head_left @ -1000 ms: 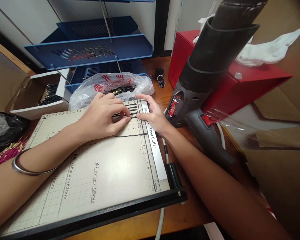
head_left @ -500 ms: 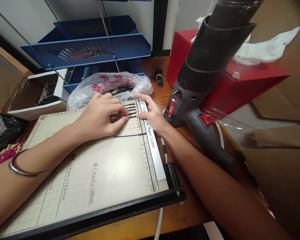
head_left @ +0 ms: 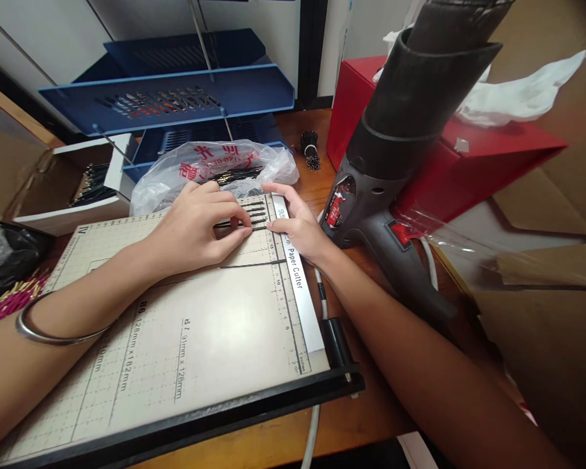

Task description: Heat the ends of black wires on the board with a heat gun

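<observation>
My left hand (head_left: 205,225) rests on the upper part of the cream paper cutter board (head_left: 215,326), its thumb and index finger pinched on a thin black cord (head_left: 260,228). At the board's right edge is my right hand (head_left: 297,225), with its thumb tip at the cord's right end and its index finger stretched over the top corner. Several short black cords (head_left: 256,213) lie in rows just above the pinched one. Below the hands, a longer black cord (head_left: 251,264) lies across the board to the white strip (head_left: 300,286).
Behind the board are a plastic bag (head_left: 215,166), a blue rack (head_left: 176,98), a white box (head_left: 83,208) and a tied black bundle (head_left: 311,151). A heat gun (head_left: 385,150) stands to the right before a red box (head_left: 493,156). A grey cable (head_left: 312,430) runs beside the cutter.
</observation>
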### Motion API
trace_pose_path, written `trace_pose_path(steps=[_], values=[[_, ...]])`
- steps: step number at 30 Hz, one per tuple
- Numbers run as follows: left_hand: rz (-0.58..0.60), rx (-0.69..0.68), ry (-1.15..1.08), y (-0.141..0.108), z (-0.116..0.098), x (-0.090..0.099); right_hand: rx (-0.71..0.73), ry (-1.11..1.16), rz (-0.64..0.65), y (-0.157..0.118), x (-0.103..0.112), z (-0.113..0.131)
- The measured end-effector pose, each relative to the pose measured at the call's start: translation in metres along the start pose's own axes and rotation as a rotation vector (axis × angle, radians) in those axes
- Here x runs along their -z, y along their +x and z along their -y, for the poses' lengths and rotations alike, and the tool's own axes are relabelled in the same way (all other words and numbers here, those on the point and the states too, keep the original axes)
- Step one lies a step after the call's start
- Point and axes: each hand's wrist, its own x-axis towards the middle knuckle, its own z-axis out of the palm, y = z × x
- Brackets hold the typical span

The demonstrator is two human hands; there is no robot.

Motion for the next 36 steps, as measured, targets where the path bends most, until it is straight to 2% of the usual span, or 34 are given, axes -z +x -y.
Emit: trace_pose_path(steps=[9,18,36], values=[[-0.011,-0.005,-0.010,0.0001,0.0003,-0.0014,0.017,-0.016,0.021,0.0011,0.0011,0.0000],[-0.006,-0.006,0.016,0.0007,-0.0018,0.0000,-0.027,0.063,-0.034,0.0008,-0.0016,0.0031],[0.012,-0.011,0.029,0.0014,-0.0018,0.0032,-0.035,0.082,-0.022,0.0028,-0.0010,0.0002]])
